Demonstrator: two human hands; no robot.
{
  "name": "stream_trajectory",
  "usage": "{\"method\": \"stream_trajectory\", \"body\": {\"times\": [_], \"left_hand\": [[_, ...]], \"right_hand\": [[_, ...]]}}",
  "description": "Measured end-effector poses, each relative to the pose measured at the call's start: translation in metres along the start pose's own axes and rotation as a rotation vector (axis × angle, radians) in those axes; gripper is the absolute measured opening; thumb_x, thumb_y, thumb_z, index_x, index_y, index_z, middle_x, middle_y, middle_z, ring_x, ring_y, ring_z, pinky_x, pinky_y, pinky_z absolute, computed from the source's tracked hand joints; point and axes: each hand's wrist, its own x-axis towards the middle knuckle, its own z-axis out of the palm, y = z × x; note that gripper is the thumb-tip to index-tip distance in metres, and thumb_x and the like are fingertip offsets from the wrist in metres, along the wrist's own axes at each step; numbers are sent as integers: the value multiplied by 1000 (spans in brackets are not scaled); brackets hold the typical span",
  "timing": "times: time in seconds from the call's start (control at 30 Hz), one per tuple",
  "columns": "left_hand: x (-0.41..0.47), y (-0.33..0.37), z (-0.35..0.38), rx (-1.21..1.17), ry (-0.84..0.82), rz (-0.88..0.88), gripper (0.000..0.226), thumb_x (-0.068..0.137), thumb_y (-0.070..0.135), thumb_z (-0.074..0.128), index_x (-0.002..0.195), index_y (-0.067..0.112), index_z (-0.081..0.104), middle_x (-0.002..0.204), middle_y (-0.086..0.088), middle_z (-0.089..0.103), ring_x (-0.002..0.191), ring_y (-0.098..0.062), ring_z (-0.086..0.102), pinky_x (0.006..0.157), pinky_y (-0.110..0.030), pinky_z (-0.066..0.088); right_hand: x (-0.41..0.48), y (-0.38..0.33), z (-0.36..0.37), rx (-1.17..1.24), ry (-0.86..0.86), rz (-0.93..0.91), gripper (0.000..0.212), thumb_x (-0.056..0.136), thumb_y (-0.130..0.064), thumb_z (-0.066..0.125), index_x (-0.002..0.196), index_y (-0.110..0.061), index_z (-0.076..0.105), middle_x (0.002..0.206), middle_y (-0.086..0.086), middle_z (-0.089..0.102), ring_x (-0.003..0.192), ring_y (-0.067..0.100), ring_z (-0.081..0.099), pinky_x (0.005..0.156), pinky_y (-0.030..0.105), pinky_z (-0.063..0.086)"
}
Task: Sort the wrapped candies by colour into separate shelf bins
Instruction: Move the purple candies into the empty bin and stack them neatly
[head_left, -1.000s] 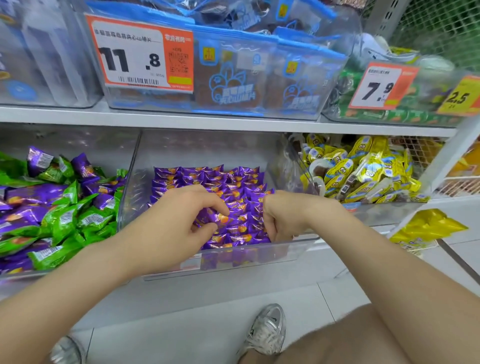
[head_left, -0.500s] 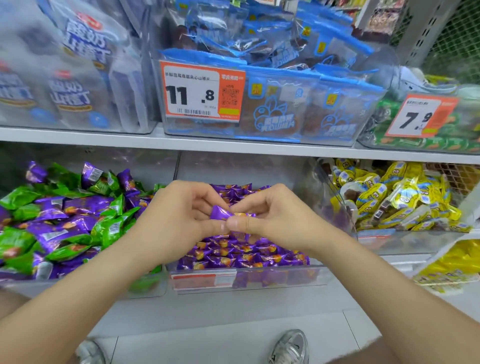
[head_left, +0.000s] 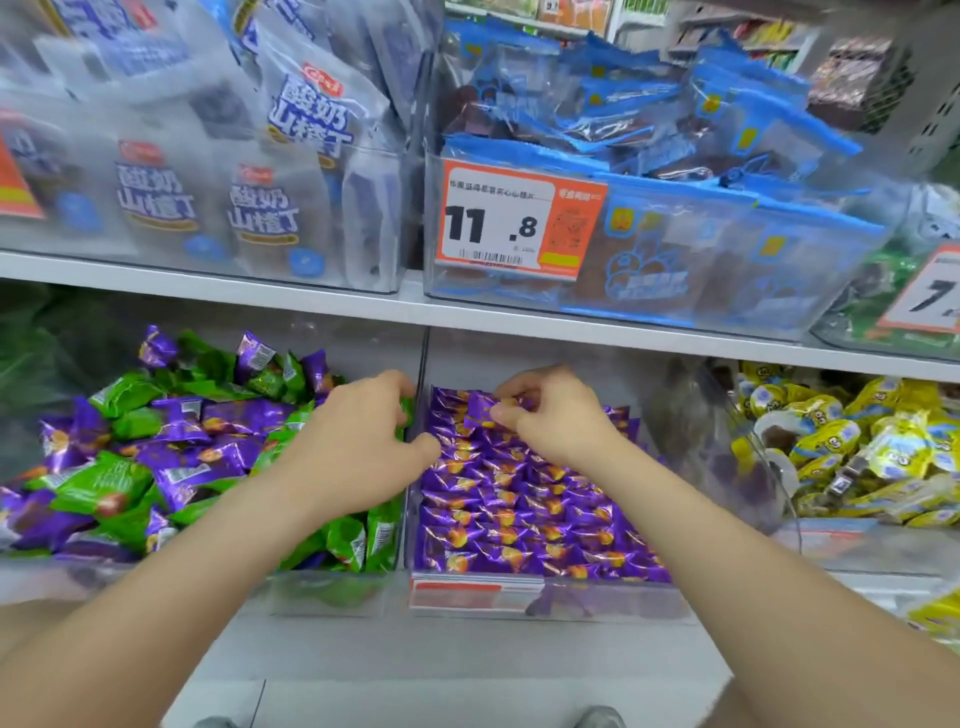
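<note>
While our right hand (head_left: 550, 421) pinches a purple candy (head_left: 480, 408) above the twelve o'clock end of the purple bin (head_left: 597, 597), our left hand (head_left: 363, 436) curls at its nine o'clock over the mixed green-and-purple bin (head_left: 322, 592); we cannot tell whether it grips anything.

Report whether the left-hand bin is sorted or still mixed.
Mixed: the left bin holds green candies and purple candies jumbled together in one heap.
</note>
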Motion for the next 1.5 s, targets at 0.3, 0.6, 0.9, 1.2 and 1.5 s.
{"method": "stream_trajectory", "body": {"times": [0.3,0.6,0.9,1.2,1.5], "left_hand": [[5,-7,6,-60,-17,55,39,89,42,63,120,23,48,91,8,66,80,-12,62,77,-39,54],[5,-10,5,-55,-40,83,37,90,43,60,117,22,45,90,5,66,80,-15,63,81,-43,54],[3,-12,6,-42,-56,107,36,91,45,55,117,22,43,91,2,65,83,-21,62,80,-47,55],[1,-23,0,46,-81,131,49,103,62,36,127,23,53,98,0,69,95,-27,65,86,-48,54],[-3,-68,-39,147,20,-18,19,96,22,52,93,18,70,85,-3,66,92,-30,63,83,-45,55]], "right_hand": [[59,-8,52,-188,100,-39,21,100,-24,69,118,-16,77,116,9,76,109,28,68,91,31,49],[66,-6,65,-296,81,-92,17,98,-19,65,109,-22,78,112,8,73,100,29,67,89,39,57],[63,-5,67,-385,36,-97,26,102,-17,60,126,-20,72,123,13,60,108,37,63,88,37,53],[36,-23,51,-312,220,-150,28,94,-19,60,121,-18,67,122,8,62,102,32,66,86,39,57],[-48,-111,46,-57,268,-335,13,80,-16,46,81,-23,58,76,-6,57,74,20,56,70,40,48]]}}
